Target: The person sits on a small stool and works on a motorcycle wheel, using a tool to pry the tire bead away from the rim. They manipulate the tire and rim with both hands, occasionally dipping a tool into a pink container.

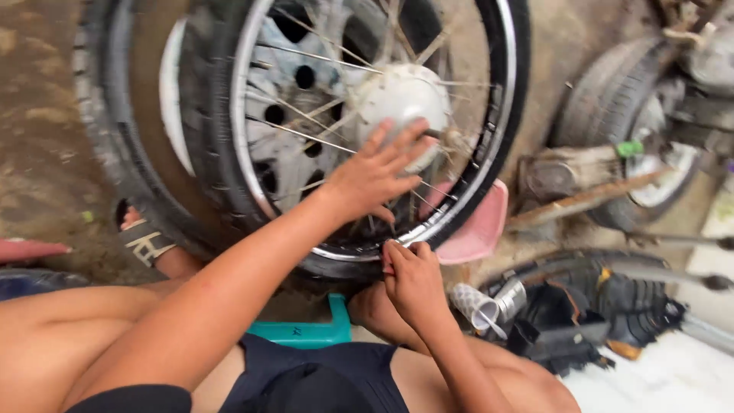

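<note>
Chrome spoked wheel (489, 153), frame centre: left hand (375, 176) lay spread on white hub (401, 95); right hand (413, 279) pinched the rim's lower edge.

spoked wheel (367, 115) centre – motorcycle (650, 138) right, stool (306, 330) beneath

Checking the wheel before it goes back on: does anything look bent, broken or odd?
Nothing on the chrome spoked wheel looks clearly damaged, though blur hides detail. Left hand rests by the grey hub; right hand pinches at the rim.
</note>
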